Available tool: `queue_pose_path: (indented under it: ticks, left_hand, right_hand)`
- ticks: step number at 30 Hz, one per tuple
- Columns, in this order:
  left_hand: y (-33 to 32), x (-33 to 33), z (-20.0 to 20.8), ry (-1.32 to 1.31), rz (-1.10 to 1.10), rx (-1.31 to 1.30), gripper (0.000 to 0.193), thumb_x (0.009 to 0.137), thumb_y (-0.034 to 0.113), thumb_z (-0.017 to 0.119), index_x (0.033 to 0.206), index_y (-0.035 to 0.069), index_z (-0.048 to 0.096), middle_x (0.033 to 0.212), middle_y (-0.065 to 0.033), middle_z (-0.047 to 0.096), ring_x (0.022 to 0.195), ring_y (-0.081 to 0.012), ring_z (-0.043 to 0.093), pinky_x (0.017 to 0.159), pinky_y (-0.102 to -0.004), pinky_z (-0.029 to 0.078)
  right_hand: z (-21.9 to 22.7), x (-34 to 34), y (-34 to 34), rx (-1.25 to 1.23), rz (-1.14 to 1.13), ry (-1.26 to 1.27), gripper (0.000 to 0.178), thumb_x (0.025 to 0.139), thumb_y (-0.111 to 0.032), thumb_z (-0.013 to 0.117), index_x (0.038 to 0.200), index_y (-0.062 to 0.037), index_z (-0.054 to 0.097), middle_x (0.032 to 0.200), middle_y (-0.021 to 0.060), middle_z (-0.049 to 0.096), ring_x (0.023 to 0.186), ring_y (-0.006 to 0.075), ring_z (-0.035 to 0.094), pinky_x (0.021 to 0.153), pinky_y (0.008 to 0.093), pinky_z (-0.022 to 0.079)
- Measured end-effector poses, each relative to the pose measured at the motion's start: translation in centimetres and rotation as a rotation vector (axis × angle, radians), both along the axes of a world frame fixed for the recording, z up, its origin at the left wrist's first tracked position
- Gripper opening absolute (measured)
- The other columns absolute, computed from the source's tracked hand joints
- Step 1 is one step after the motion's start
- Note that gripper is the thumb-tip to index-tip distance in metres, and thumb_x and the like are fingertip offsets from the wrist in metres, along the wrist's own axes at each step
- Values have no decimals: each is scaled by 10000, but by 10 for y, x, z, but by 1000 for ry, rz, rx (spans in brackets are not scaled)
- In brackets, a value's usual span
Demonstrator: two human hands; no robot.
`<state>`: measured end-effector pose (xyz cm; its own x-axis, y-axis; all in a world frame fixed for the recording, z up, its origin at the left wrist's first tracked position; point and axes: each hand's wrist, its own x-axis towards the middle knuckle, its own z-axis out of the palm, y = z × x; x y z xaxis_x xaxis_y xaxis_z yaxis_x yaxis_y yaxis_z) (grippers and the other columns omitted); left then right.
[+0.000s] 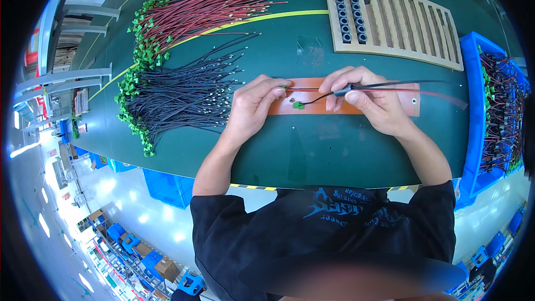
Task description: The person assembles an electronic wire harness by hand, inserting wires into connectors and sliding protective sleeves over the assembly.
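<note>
My left hand (252,106) pinches the small green end piece of a red wire over the left part of an orange-brown board (348,108). In the fingers of my right hand (379,103) is a black ferrite ring (342,91), a short thick cylinder. A black wire (317,100) runs from the ring to its green end piece (298,105), which rests on the board. On the ring's other side, black wire (415,82) and a blurred red wire (440,97) trail off to the right.
Spread at the left of the green table (312,161) are a heap of red wires (206,11) and one of black wires (184,89), all green-ended. A slotted wooden rack (398,28) at the back holds several black rings. Wire assemblies fill a blue bin (473,122) at right.
</note>
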<state>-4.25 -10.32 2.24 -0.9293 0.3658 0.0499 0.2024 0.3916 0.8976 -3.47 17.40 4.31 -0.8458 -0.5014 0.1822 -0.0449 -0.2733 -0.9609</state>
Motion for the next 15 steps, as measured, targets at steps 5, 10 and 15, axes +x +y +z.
queue_pose_path:
  ticks: [5, 10, 15]
  left_hand:
    - [6, 1, -1, 119, 4, -52, 147, 951, 27, 633, 1048, -22, 731, 881, -138, 680, 796, -260, 651, 727, -341, 533]
    - [8, 1, 0, 120, -13, -147, 144, 931, 53, 664, 1039, -16, 730, 922, -105, 629, 863, -266, 608, 756, -359, 507]
    - [6, 8, 0, 554, 105, -305, 158, 842, 110, 771, 987, 52, 751, 1008, -59, 582, 910, -247, 565, 778, -369, 472]
  right_hand:
    - [0, 0, -1, 86, -18, 47, 193, 1063, -163, 499, 1138, -4, 580, 1130, 161, 650, 941, 190, 668, 871, 346, 540]
    - [4, -2, 4, 234, -30, 97, 203, 1051, -168, 528, 1128, 3, 608, 1030, 102, 669, 924, 172, 675, 863, 327, 529]
    - [13, -4, 5, 435, 1, -2, 207, 1058, -132, 499, 1135, 35, 594, 1065, 106, 644, 940, 155, 660, 880, 310, 532]
